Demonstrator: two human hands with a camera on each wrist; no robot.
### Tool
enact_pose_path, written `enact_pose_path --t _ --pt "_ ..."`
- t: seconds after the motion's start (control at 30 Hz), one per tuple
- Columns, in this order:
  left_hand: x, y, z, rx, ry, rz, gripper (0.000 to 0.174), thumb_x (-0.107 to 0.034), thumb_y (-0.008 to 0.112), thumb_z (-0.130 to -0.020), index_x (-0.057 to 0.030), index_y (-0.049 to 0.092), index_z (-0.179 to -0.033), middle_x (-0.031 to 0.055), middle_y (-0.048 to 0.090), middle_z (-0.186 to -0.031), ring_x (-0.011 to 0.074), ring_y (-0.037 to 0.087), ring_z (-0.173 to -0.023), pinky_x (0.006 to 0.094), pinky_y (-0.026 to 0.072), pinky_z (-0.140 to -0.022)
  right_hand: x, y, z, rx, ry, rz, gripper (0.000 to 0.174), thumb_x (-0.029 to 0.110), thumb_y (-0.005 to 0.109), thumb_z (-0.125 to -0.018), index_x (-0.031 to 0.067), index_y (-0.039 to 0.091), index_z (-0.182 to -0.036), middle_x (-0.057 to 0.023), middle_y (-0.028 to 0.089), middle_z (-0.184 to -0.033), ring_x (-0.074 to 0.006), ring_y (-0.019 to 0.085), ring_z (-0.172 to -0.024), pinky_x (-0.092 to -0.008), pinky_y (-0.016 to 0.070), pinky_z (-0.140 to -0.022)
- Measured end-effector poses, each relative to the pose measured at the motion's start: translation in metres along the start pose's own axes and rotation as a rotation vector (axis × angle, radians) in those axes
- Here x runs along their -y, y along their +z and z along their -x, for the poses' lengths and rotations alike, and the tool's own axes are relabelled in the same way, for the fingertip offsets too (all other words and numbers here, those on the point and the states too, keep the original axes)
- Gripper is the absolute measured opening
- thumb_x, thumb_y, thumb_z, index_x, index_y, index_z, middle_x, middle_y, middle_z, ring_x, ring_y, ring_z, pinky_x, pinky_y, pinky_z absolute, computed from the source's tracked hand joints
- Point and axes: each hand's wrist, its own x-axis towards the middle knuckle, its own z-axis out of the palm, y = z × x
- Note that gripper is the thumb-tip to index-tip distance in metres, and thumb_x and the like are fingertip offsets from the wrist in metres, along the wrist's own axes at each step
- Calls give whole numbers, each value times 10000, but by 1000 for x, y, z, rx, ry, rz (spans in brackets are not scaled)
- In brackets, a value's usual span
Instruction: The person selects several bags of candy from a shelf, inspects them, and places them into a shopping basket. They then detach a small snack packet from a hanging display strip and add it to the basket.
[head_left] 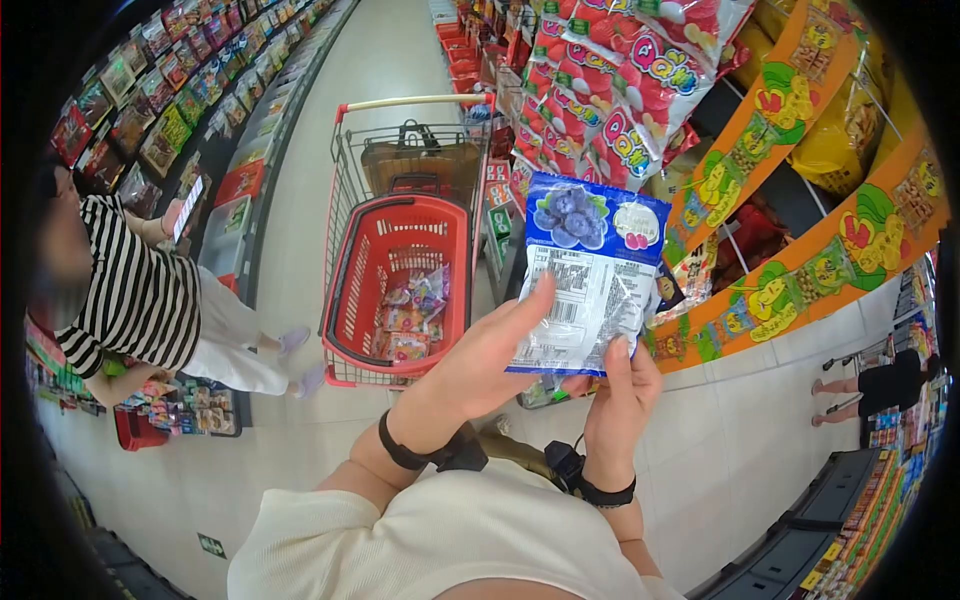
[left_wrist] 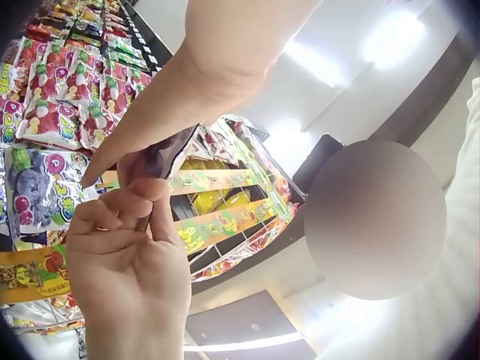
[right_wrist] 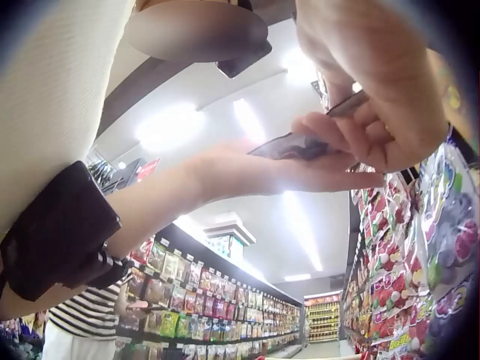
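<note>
A blue and silver-white candy bag (head_left: pixel 585 270) with blueberries printed at its top is held up in front of me, its barcode and small print facing the head camera. My right hand (head_left: pixel 620 395) pinches its lower right edge, thumb on the front and fingers behind. My left hand (head_left: pixel 480 355) reaches over the bag's lower left side, fingers extended across the printed label. In the left wrist view the right hand's (left_wrist: pixel 127 262) curled fingers grip the bag's edge (left_wrist: pixel 171 154) below the left hand. From the right wrist the bag (right_wrist: pixel 300 146) shows nearly edge-on.
A shopping cart (head_left: pixel 410 100) carries a red basket (head_left: pixel 345 300) with several small packets. Hanging pink candy bags (head_left: pixel 630 90) and an orange-edged display (head_left: pixel 780 290) stand close on the right. A person in a striped shirt (head_left: pixel 135 285) holds a phone at left beside snack shelves (head_left: pixel 160 140).
</note>
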Motion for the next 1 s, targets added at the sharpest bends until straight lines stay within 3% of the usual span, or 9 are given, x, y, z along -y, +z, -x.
enact_pose_path --t 0.23,0.37,0.4,0.47,0.53,0.63,0.77,0.9,1.0 --pt "4 -37 2 -204 -93 82 433 -358 343 -997 2 503 -1178 69 616 -947 136 599 -854 267 467 -741 -28 21 -18 84 124 106 325 291 481 -956 -13 595 -946 -72 635 -692 -94 557 -580 -228 427 -560" --pt "35 -107 0 -253 369 -1038 324 -218 528 -934 -29 505 -1196 59 607 -1018 144 584 -941 284 459 -805 -72 37 -33 146 248 -16 276 269 472 -964 14 573 -988 -60 634 -766 -92 563 -626 -221 436 -576" --pt "36 -114 -2 -257 283 -789 430 -72 577 -851 -39 459 -1264 76 591 -1056 166 575 -977 296 458 -835 -84 38 -38 162 327 -69 306 253 495 -952 -3 503 -1120 -83 646 -826 -102 580 -677 -225 450 -596" --pt "36 -125 -20 -513 -102 167 329 -246 560 -916 -23 535 -1158 43 609 -1006 128 578 -920 286 451 -807 -109 47 -42 169 358 -93 357 241 507 -945 -9 443 -1192 -102 644 -881 -113 588 -705 -228 457 -618" --pt "50 -163 -19 -585 -53 31 316 -246 558 -917 -24 544 -1140 44 610 -1007 120 575 -910 280 452 -792 -122 55 -42 178 402 -75 550 203 534 -927 -3 257 -1355 -139 621 -1032 -141 602 -793 -234 467 -677" --pt "69 -220 -17 -805 -51 -358 336 -242 567 -904 -7 545 -1142 56 615 -1019 122 567 -898 277 452 -774 -130 48 -40 137 360 28 556 206 532 -928 12 256 -1371 -133 612 -1068 -142 601 -820 -229 462 -686" --pt "117 -267 -26 -708 75 -1126 544 -200 632 -836 15 438 -1298 195 542 -1216 242 536 -1112 352 401 -949 -122 27 -39 -148 93 134 412 121 541 -911 12 379 -1274 -89 595 -999 -118 576 -799 -226 470 -697" --pt "96 -167 -75 -260 186 -612 364 -108 602 -856 -9 536 -1199 117 580 -1182 189 537 -1099 305 397 -943 -101 11 -27 -485 -443 417 345 -18 516 -863 14 446 -1199 -108 468 -1203 -139 500 -981 -265 420 -826" --pt "72 -95 -96 18 295 -640 288 -90 573 -873 -6 559 -1148 94 614 -1068 173 568 -1012 291 419 -888 -78 17 -14 -610 -516 535 383 -2 531 -842 21 435 -1212 -138 359 -1309 -197 435 -1117 -316 382 -916"
